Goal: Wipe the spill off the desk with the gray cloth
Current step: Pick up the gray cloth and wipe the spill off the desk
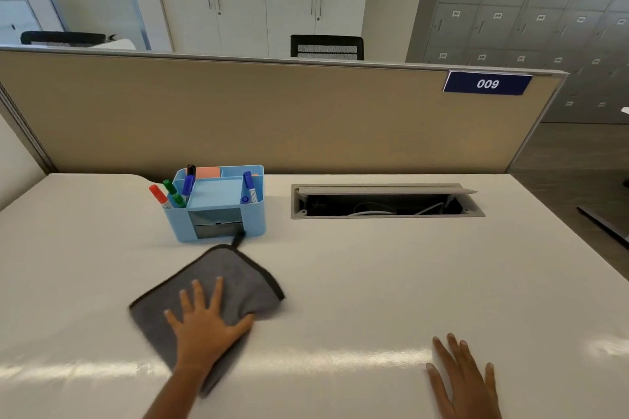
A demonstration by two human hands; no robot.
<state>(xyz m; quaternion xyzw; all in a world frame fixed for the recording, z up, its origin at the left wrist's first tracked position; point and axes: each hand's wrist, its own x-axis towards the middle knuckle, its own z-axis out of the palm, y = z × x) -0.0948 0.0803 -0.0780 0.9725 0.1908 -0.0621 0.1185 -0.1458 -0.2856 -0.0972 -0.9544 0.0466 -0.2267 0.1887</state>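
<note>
Nearest, right hand (464, 376) lies flat on the bare white counter (374, 275), grip open, fingers spread, holding nothing. Left hand (204, 323) presses palm-down on the gray cloth (235, 282) — grip open, fingers splayed, cloth spread flat w/ edges blurred. No spill visible. Just behind the cloth, its loop touching, a blue organizer (218, 204) w/ markers. Farther right — an open cable hatch (386, 201); beyond, tan partition (272, 119).

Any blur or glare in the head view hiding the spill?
Head view: the gray cloth edges smear with motion blur under the left hand; a glare band crosses the near desk by the right hand; no spill discernible.
</note>
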